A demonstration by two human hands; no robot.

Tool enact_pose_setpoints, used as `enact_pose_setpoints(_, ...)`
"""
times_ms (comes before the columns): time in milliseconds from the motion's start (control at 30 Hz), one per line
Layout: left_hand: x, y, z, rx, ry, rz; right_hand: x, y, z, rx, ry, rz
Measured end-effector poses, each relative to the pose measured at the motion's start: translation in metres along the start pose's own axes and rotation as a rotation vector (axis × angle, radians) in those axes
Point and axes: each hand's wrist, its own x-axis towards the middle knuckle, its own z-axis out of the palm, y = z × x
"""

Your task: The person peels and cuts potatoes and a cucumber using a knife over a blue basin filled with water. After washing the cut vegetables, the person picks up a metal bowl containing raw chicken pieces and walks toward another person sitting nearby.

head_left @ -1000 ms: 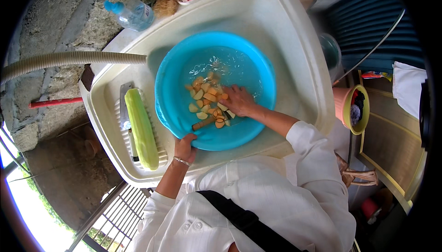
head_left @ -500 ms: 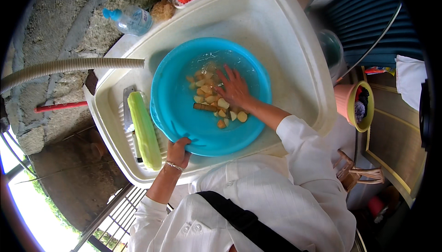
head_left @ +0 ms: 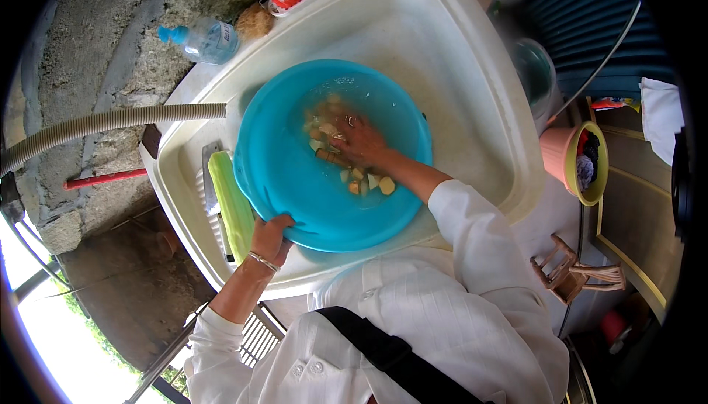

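Setting: outdoors by a rough stone wall, at a cream plastic sink whose long axis runs from its near-left corner to its far-right corner.
Basin: round blue basin sits at the sink's near-left end, holding water and cut vegetable chunks gathered at its middle.
Room: bare sink floor lies open toward the far-right corner; on the left the basin nearly meets the rim.
Left edge: a long green vegetable lies along the sink's left rim, lengthwise beside the basin.
My left hand: fingers curled over the basin's near-left rim, gripping it, wrist bent.
My right hand: forearm reaching in from the near-right, palm down, fingers spread loosely among the chunks, grasping nothing I can make out.
Hose: corrugated hose enters from the left, ending at the basin.
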Motion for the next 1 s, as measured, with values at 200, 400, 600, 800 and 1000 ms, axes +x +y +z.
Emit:
enact_pose_setpoints(200,-0.002,0.007,0.012,0.039,-0.006,0.018,-0.009,0.001,-0.013,0.056,0.027,0.003)
enact_pose_setpoints(400,-0.001,0.011,0.017,0.053,-0.007,0.016,-0.014,0.008,-0.015,-0.014,0.039,-0.034)
enact_pose_setpoints(600,-0.004,0.02,0.025,0.083,-0.032,0.007,-0.012,0.013,-0.011,0.009,0.057,-0.012)
enact_pose_setpoints(800,-0.004,0.027,0.028,0.11,-0.04,-0.017,-0.015,0.018,-0.007,0.019,0.119,-0.051)
enact_pose_setpoints(1000,-0.008,0.026,0.03,0.12,-0.024,-0.033,-0.022,0.017,-0.008,0.055,0.068,0.011)
